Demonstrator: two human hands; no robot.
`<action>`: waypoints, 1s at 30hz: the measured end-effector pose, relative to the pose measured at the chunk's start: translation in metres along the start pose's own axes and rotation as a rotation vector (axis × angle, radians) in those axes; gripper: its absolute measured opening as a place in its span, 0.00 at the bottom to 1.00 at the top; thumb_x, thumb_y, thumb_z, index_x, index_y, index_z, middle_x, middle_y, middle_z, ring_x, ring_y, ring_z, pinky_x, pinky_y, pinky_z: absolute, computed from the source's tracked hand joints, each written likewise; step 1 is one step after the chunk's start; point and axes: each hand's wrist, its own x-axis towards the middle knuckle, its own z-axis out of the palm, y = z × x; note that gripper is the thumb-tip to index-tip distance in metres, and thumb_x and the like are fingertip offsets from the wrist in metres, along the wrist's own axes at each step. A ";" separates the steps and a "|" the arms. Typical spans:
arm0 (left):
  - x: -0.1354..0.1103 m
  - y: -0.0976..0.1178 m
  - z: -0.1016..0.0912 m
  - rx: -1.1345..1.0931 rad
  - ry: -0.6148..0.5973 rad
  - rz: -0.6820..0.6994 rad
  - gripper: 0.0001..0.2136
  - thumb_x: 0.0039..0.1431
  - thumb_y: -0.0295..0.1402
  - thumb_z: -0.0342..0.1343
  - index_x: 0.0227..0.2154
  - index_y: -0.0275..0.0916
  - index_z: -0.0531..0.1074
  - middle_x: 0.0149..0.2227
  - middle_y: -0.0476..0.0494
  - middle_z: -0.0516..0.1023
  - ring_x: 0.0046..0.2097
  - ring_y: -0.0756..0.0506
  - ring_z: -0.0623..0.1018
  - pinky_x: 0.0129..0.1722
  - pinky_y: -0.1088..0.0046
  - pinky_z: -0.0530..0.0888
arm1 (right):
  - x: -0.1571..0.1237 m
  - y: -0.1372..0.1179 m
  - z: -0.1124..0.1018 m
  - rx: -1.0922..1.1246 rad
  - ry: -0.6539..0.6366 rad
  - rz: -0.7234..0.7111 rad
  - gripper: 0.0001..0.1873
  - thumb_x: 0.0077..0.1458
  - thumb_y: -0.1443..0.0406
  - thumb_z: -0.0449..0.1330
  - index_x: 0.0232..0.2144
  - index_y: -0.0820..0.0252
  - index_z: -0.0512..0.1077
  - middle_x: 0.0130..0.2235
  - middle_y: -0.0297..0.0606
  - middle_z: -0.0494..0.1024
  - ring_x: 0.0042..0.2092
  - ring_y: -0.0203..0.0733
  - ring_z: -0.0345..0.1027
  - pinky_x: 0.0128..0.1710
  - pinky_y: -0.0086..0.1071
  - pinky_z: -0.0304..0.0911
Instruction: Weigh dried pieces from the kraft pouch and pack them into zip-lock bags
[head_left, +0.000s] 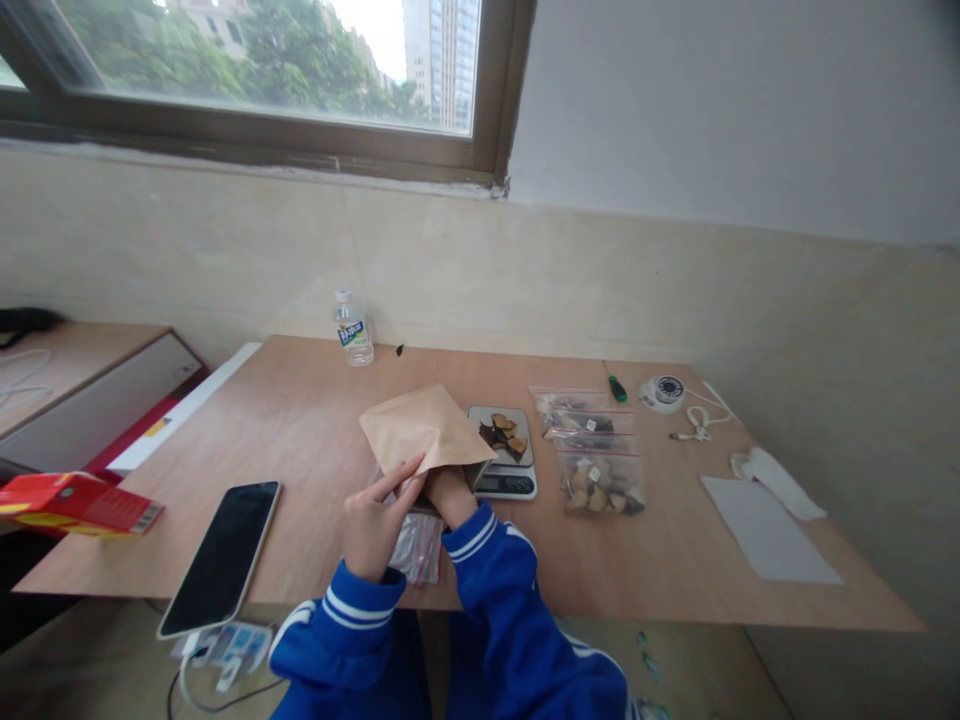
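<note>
My left hand (382, 515) pinches the near edge of a brown paper bag (424, 425), thumb and fingers closed on it. The bag lies tilted with its mouth toward me. My right hand (448, 492) reaches into the bag's mouth; its fingers are hidden inside. Just right of the bag stands a kitchen scale (508, 485) with dried brown slices (504, 436) on its plate, partly behind the bag's corner. Under my hands, clear zip bags (421, 548) with red strips lie near the table's front edge.
Zip bags of dried pieces (600, 485) lie right of the scale. A tablet (221, 555) and red box (79, 503) are at left, a bottle (354, 330) at the back. Farther right are a green-handled tool (617, 388), white round device (662, 393), paper (769, 530) and glove (780, 480).
</note>
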 end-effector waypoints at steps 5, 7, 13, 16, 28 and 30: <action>-0.001 -0.001 0.001 0.007 0.025 0.003 0.13 0.51 0.41 0.57 0.39 0.47 0.77 0.39 0.53 0.80 0.42 0.44 0.79 0.42 0.74 0.74 | -0.017 -0.008 -0.011 -0.100 0.016 0.097 0.20 0.57 0.70 0.53 0.52 0.63 0.65 0.53 0.43 0.70 0.58 0.50 0.57 0.62 0.45 0.44; -0.001 -0.002 -0.001 0.013 0.019 0.013 0.13 0.51 0.41 0.57 0.40 0.46 0.77 0.39 0.52 0.80 0.41 0.45 0.79 0.40 0.75 0.74 | -0.027 -0.019 -0.023 -0.118 0.035 0.094 0.19 0.58 0.70 0.52 0.52 0.64 0.66 0.54 0.44 0.69 0.56 0.50 0.60 0.59 0.44 0.50; 0.006 0.000 -0.009 -0.046 0.025 -0.027 0.16 0.51 0.43 0.57 0.41 0.43 0.77 0.37 0.51 0.81 0.38 0.46 0.79 0.38 0.77 0.74 | -0.086 -0.051 -0.071 0.051 0.144 -0.040 0.14 0.59 0.68 0.52 0.46 0.55 0.72 0.44 0.39 0.75 0.47 0.44 0.67 0.49 0.40 0.63; 0.015 0.004 -0.014 -0.123 0.066 -0.058 0.15 0.49 0.43 0.58 0.38 0.42 0.78 0.37 0.49 0.81 0.38 0.45 0.79 0.38 0.76 0.75 | -0.119 -0.045 -0.086 0.194 0.328 -0.045 0.12 0.58 0.66 0.54 0.43 0.51 0.73 0.41 0.37 0.75 0.44 0.40 0.67 0.46 0.35 0.65; 0.029 0.010 -0.020 -0.282 0.111 -0.110 0.17 0.47 0.43 0.60 0.37 0.39 0.78 0.37 0.44 0.81 0.40 0.42 0.79 0.40 0.72 0.75 | -0.105 0.068 -0.098 -0.385 0.421 0.232 0.12 0.56 0.68 0.53 0.38 0.56 0.75 0.44 0.46 0.69 0.46 0.50 0.60 0.45 0.45 0.59; 0.028 0.010 -0.018 -0.276 0.113 -0.118 0.17 0.47 0.43 0.59 0.37 0.39 0.78 0.37 0.44 0.81 0.40 0.42 0.79 0.40 0.72 0.75 | -0.106 0.060 -0.097 -0.411 0.456 0.238 0.14 0.55 0.69 0.52 0.42 0.55 0.74 0.46 0.46 0.68 0.47 0.50 0.60 0.45 0.46 0.58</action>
